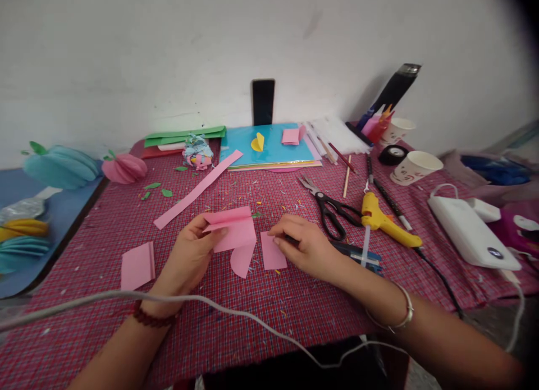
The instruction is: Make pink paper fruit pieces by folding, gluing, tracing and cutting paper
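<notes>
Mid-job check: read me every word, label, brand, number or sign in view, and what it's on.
No text is readable.
Front paper cup: printed marks, too blurred to read.
Rear paper cup: printed marks, too small.
White device: marking on its dark oval, too small.
Folded pink paper in the left hand: no writing visible.

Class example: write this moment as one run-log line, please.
left hand: holding folded pink paper | right hand: at small pink sheet | scissors: on cloth | glue gun: beside scissors
</notes>
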`<state>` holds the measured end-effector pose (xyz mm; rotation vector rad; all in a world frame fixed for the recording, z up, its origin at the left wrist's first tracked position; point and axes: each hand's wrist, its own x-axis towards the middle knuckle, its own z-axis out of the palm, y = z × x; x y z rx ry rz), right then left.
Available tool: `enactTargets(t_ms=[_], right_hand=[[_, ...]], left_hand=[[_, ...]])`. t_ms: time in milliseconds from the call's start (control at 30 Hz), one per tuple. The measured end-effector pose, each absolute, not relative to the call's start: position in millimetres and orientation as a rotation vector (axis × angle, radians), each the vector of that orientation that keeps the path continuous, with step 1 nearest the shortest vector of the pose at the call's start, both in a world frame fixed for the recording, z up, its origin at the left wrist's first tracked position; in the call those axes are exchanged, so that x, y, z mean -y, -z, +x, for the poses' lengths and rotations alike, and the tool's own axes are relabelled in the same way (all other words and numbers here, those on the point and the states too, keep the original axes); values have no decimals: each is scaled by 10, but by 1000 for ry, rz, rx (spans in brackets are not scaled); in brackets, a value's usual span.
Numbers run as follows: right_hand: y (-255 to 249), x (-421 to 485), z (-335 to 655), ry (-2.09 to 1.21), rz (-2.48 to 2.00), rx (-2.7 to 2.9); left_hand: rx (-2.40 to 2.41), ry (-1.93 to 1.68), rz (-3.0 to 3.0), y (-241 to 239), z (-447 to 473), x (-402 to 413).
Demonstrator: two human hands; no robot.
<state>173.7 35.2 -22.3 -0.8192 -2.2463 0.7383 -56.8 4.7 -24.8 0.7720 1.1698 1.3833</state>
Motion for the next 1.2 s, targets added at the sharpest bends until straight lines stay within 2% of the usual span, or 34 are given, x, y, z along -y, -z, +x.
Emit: enactTargets(t_ms=[333, 933, 1067, 1200], right_hand=[[233, -366, 1746, -666, -781, 2229], [216, -381, 1768, -688, -787, 2293], [103, -372, 1724, -779, -798, 2227], [-71, -310, 1711, -1020, -818, 2054]], left_hand=[[-1040, -1317, 634, 258, -498, -30], [-1233, -1448, 245, 67, -633, -73], [-1211, -1422, 124, -79, -528, -82], [-1129, -1415, 160, -205, -373, -52]])
